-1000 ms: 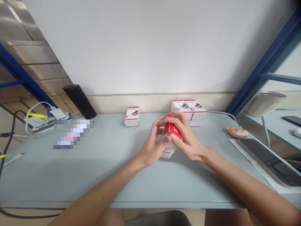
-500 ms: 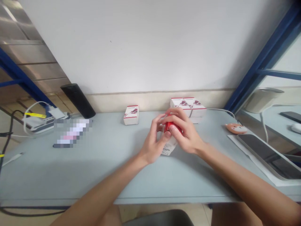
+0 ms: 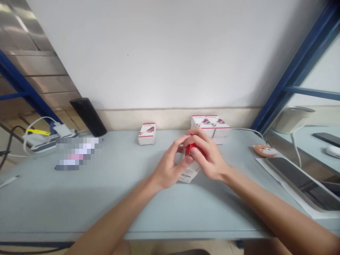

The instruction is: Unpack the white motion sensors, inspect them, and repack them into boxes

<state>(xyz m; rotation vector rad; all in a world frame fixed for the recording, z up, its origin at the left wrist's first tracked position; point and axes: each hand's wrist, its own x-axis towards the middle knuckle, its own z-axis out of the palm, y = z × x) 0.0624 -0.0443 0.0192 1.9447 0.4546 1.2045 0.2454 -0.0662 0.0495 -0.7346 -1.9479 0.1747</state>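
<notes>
The grip of the left hand (image 3: 168,167) holds the white carton (image 3: 189,175) sideways, apparently bracing it against the right hand (image 3: 211,157), whose grip curls over the red top (image 3: 188,149).

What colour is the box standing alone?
Small cardboard box: white with red bands and maroon streaks; best in the head view.

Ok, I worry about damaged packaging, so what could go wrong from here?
The left hand and right hand both close around the red-and-white carton, so too firm a squeeze might crease it. The grouped red-trimmed cartons stand just behind the right hand's fingers, so a forward slip might knock them askew.
</notes>
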